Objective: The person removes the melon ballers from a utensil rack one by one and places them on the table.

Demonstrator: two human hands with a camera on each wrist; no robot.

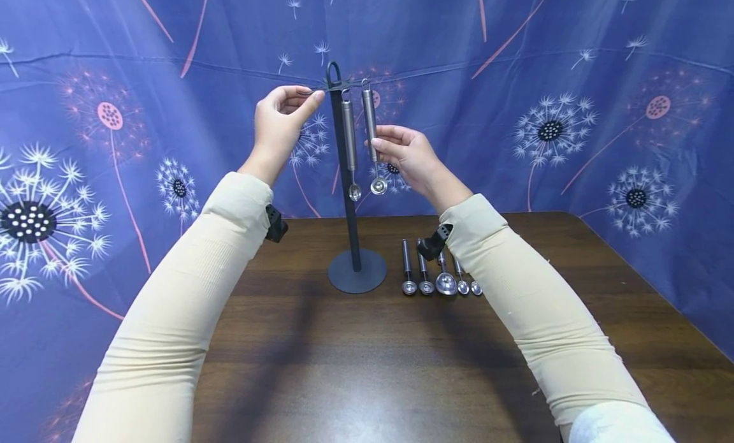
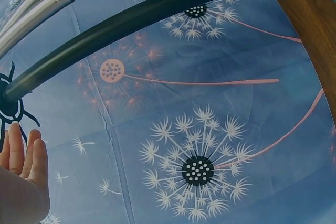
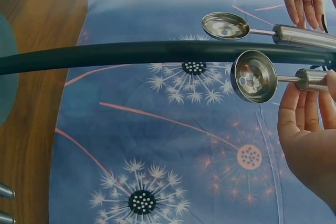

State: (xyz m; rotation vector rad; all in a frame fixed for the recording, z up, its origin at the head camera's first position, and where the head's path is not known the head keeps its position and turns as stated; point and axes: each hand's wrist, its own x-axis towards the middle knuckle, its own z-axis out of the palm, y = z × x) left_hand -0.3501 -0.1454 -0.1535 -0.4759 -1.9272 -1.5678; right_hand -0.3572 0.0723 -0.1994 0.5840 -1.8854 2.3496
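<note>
A black stand (image 1: 350,194) rises from a round base, with thin hooks spreading from its top below a loop. My left hand (image 1: 281,121) pinches one of those hooks on the left side. Two steel melon ballers hang at the stand's right, bowls down. My right hand (image 1: 410,153) holds the right melon baller (image 1: 369,121) by the lower handle, between thumb and fingers. Its top ring is up at a hook; whether the hook bears it I cannot tell. The other melon baller (image 1: 349,137) hangs untouched closer to the pole. Both round bowls show in the right wrist view.
Several more steel scoops (image 1: 446,283) lie in a row on the brown wooden table (image 1: 367,366), right of the stand's base, partly hidden by my right wrist and its camera. A blue dandelion-print cloth (image 1: 459,111) hangs behind the table.
</note>
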